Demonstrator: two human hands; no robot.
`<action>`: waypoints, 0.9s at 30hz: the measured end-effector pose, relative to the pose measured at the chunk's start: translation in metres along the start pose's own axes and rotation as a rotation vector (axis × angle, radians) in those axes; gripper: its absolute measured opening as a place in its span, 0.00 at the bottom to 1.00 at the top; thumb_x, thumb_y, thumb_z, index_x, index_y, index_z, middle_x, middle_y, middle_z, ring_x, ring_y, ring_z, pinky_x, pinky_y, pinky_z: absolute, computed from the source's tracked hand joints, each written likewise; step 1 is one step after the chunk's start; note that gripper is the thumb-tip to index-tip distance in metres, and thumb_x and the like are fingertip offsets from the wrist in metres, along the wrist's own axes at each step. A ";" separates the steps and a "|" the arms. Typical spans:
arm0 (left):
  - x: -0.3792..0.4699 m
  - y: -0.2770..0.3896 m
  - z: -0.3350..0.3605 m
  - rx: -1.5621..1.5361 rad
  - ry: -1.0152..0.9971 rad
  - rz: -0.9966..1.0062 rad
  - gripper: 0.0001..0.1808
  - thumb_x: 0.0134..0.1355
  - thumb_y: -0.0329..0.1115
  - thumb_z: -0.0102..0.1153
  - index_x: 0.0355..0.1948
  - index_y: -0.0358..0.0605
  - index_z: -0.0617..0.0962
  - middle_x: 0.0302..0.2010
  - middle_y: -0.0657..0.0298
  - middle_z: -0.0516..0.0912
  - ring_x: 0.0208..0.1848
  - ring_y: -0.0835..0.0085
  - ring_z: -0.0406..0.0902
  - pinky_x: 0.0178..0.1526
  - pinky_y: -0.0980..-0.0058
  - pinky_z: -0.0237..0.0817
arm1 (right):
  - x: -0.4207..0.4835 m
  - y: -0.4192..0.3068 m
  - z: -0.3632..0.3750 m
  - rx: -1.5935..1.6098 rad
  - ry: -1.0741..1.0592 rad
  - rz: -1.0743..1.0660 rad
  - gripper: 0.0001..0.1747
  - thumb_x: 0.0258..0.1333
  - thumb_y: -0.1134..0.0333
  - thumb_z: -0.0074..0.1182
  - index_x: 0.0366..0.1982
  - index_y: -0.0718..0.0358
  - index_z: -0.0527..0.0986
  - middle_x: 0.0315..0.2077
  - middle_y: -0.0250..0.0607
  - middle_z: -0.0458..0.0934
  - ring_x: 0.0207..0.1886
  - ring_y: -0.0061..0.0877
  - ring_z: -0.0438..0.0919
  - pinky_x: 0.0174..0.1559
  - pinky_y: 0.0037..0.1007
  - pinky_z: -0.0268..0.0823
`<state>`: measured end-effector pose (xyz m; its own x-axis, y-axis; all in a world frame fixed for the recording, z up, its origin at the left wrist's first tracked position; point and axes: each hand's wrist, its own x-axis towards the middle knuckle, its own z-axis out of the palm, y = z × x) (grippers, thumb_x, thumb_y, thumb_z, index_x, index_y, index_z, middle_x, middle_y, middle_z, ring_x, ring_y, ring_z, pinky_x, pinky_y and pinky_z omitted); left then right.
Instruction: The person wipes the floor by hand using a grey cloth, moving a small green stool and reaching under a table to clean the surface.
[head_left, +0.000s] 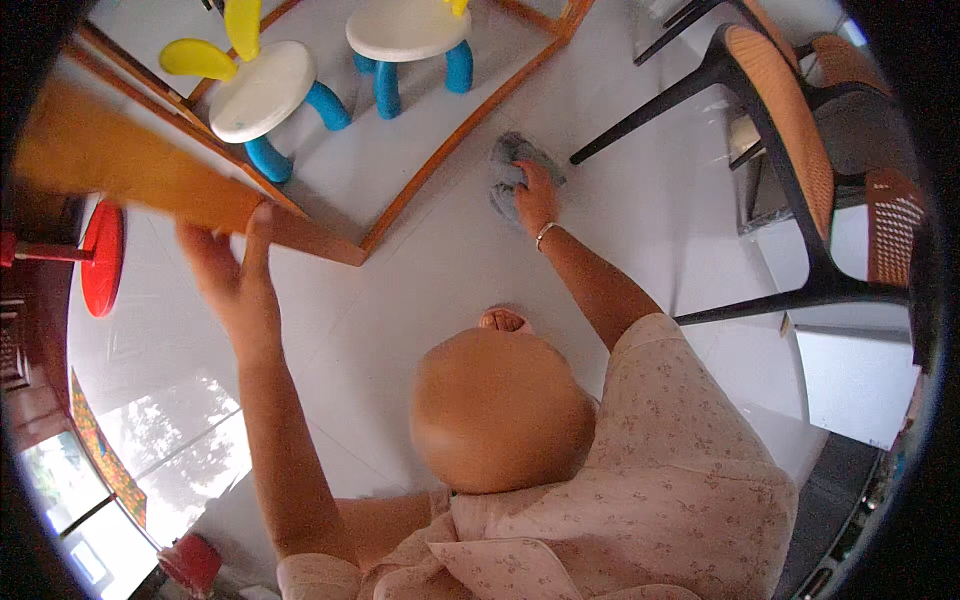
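A crumpled grey-blue cloth (505, 171) lies against the pale floor (420, 277), with my right hand (537, 199) gripping it and pressing it down. A bracelet circles that wrist. My left hand (232, 262) grips the edge of an orange-brown wooden board (150, 169), blurred at the left. The board belongs to a low wooden frame (442, 154), whose near corner points towards me. My bent knee (502, 412) is below, between my arms.
Two small stools with white seats (262, 94) (409, 28) and blue legs stand within the wooden frame. Black chairs with woven backs (780, 120) crowd the right, one leg close to the cloth. A red round base (103, 259) stands at left. Sunlight patches the floor lower left.
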<state>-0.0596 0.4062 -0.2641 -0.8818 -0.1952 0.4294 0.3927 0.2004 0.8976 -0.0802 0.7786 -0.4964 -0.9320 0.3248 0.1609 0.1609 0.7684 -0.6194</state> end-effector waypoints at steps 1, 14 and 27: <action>-0.013 -0.002 0.007 0.227 0.156 0.159 0.36 0.62 0.25 0.63 0.68 0.39 0.60 0.65 0.56 0.68 0.64 0.67 0.67 0.68 0.65 0.56 | -0.005 0.011 0.011 0.013 -0.021 0.026 0.24 0.55 0.71 0.52 0.56 0.62 0.73 0.57 0.49 0.73 0.62 0.44 0.69 0.66 0.42 0.59; -0.038 -0.181 0.128 0.949 -0.763 -0.041 0.25 0.61 0.27 0.58 0.59 0.32 0.69 0.52 0.45 0.73 0.59 0.50 0.71 0.62 0.55 0.65 | -0.010 -0.001 0.029 0.114 -0.143 -0.089 0.23 0.47 0.70 0.58 0.49 0.59 0.76 0.52 0.43 0.78 0.58 0.41 0.72 0.63 0.44 0.62; -0.036 -0.257 0.111 1.251 -1.032 -0.210 0.15 0.65 0.39 0.57 0.41 0.36 0.74 0.37 0.45 0.80 0.41 0.46 0.81 0.44 0.51 0.74 | -0.008 0.017 0.038 0.061 -0.121 -0.167 0.24 0.43 0.68 0.59 0.48 0.57 0.77 0.53 0.40 0.76 0.58 0.41 0.71 0.61 0.47 0.60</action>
<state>-0.1578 0.4687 -0.5219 -0.8818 0.2664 -0.3891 0.2590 0.9632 0.0724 -0.0819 0.7686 -0.5373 -0.9770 0.1239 0.1738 -0.0159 0.7700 -0.6378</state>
